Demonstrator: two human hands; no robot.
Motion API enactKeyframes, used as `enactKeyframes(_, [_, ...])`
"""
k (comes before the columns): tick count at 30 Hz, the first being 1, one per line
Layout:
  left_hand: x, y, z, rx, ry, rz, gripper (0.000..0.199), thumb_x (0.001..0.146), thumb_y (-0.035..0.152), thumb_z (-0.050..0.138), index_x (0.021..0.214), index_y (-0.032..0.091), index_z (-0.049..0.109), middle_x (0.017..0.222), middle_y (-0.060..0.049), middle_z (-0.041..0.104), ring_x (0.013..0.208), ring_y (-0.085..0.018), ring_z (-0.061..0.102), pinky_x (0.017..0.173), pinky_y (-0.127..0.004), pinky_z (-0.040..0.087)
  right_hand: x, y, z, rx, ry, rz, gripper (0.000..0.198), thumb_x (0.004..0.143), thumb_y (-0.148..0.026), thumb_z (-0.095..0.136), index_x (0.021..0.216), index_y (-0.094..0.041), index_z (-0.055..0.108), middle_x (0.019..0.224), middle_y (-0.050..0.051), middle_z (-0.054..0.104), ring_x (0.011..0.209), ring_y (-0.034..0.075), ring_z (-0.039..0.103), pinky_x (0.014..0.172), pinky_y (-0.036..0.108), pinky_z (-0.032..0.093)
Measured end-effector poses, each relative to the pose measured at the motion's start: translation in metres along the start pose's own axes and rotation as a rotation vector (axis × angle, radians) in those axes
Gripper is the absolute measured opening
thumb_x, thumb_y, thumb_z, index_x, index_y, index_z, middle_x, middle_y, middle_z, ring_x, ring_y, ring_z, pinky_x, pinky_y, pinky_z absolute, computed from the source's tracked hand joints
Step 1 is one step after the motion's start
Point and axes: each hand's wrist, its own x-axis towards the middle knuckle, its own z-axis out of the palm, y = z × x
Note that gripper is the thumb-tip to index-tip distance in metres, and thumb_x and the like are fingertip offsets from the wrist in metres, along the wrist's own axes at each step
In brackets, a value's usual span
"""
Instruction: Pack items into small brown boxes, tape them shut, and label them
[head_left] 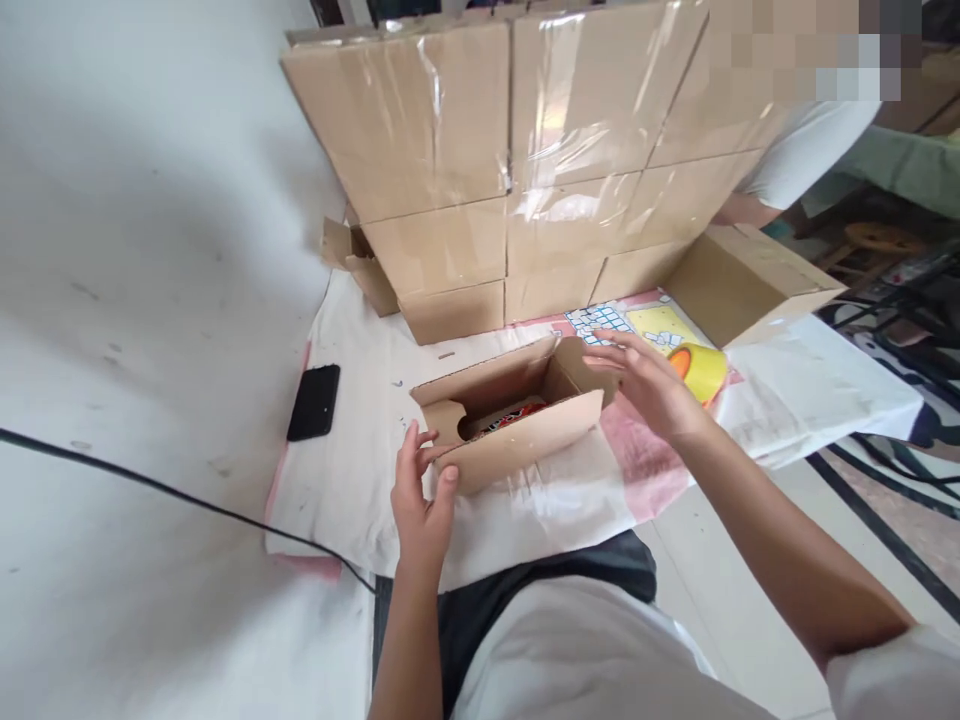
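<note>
An open-topped cardboard box [525, 445] stands on the cloth-covered table in front of me. Inside it lies something with red, black and white print [514, 416], mostly hidden by the walls. At the box's left end, my left hand [424, 490] has its thumb against the front wall and its fingers at the end flap, closed around the corner. Over the right end, my right hand [649, 385] is open, fingers stretched out leftward near the raised flap; whether it touches the flap I cannot tell. Just beyond that hand sits a roll of yellow tape [706, 372].
A tall wall of taped cardboard [442, 130] rises behind the box. Another open carton [750, 285] lies at right, and a small one [367, 268] at left. A black phone [313, 402] rests near the wall, with a black cable [187, 490] below. A person's sleeve [814, 150] shows behind.
</note>
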Motion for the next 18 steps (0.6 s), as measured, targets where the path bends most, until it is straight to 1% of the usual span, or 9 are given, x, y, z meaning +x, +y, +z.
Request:
enactKeyframes(1, [-0.002,0.001,0.001,-0.006,0.017,-0.02,0.066,0.093,0.041,0.062,0.153,0.03,0.037,0.117,-0.008,0.069,0.119,-0.023,0.062,0.102,-0.039,0.047,-0.011,0.006,-0.001,0.041,-0.021,-0.047,0.046,0.097,-0.059,0.051,0.131,-0.03,0.063,0.132,0.007,0.069,0.126,0.026,0.062,0.104,0.045,0.051])
enactKeyframes(3, [-0.006,0.0,0.002,-0.001,0.027,-0.038,0.066,0.093,0.043,0.061,0.153,0.03,0.037,0.126,-0.009,0.067,0.12,-0.023,0.062,0.1,-0.036,0.048,-0.028,0.015,0.001,0.009,-0.078,-0.13,0.048,0.099,-0.059,0.048,0.136,-0.03,0.06,0.143,0.006,0.063,0.139,0.025,0.052,0.117,0.048,0.039])
enactKeyframes(5, [-0.007,-0.003,0.001,0.019,0.025,-0.038,0.064,0.094,0.046,0.059,0.153,0.03,0.039,0.133,-0.01,0.064,0.122,-0.024,0.061,0.1,-0.037,0.049,-0.037,0.019,0.003,-0.098,-0.119,-0.212,0.048,0.1,-0.058,0.047,0.138,-0.032,0.06,0.151,0.003,0.056,0.145,0.023,0.044,0.123,0.046,0.031])
enactKeyframes(7, [-0.005,-0.008,-0.002,0.035,-0.01,0.009,0.053,0.095,0.044,0.057,0.146,0.03,0.05,0.137,-0.01,0.062,0.128,-0.026,0.058,0.105,-0.042,0.047,-0.038,0.019,0.003,-0.176,-0.136,-0.278,0.048,0.102,-0.058,0.041,0.139,-0.034,0.06,0.152,0.001,0.054,0.146,0.022,0.042,0.125,0.046,0.027])
enactKeyframes(10, [-0.001,-0.017,-0.006,0.004,-0.183,0.222,0.028,0.093,0.036,0.062,0.119,0.03,0.071,0.142,-0.008,0.061,0.146,-0.031,0.041,0.118,-0.055,0.036,-0.035,0.017,0.002,-0.189,-0.144,-0.281,0.05,0.105,-0.058,0.032,0.14,-0.036,0.06,0.152,-0.002,0.054,0.146,0.023,0.042,0.122,0.048,0.031])
enactKeyframes(12, [0.0,-0.022,-0.007,-0.022,-0.293,0.392,0.019,0.088,0.029,0.069,0.106,0.032,0.077,0.154,-0.004,0.051,0.155,-0.032,0.023,0.124,-0.061,0.023,-0.034,0.018,0.002,-0.167,-0.164,-0.249,0.051,0.106,-0.057,0.027,0.14,-0.037,0.06,0.153,-0.003,0.053,0.146,0.024,0.042,0.117,0.049,0.038])
enactKeyframes(13, [-0.001,-0.022,-0.007,-0.028,-0.315,0.452,0.019,0.087,0.027,0.071,0.104,0.033,0.078,0.159,-0.001,0.043,0.156,-0.032,0.017,0.125,-0.062,0.018,-0.034,0.019,0.003,-0.167,-0.176,-0.247,0.053,0.106,-0.058,0.024,0.139,-0.037,0.061,0.151,-0.002,0.054,0.145,0.025,0.043,0.115,0.05,0.04])
enactKeyframes(15, [-0.005,-0.02,-0.006,-0.015,-0.308,0.5,0.02,0.085,0.027,0.073,0.103,0.035,0.078,0.166,0.002,0.029,0.157,-0.032,0.011,0.126,-0.063,0.013,-0.036,0.022,0.006,-0.207,-0.201,-0.295,0.056,0.105,-0.06,0.025,0.133,-0.035,0.067,0.147,-0.001,0.059,0.141,0.026,0.048,0.117,0.05,0.038])
enactKeyframes(18, [-0.009,-0.012,-0.002,0.066,-0.287,0.463,0.035,0.082,0.035,0.077,0.117,0.033,0.073,0.167,-0.004,0.028,0.157,-0.034,0.013,0.125,-0.063,0.015,-0.04,0.025,0.011,-0.298,-0.229,-0.381,0.058,0.103,-0.063,0.03,0.125,-0.03,0.073,0.141,0.003,0.063,0.136,0.027,0.053,0.123,0.051,0.029])
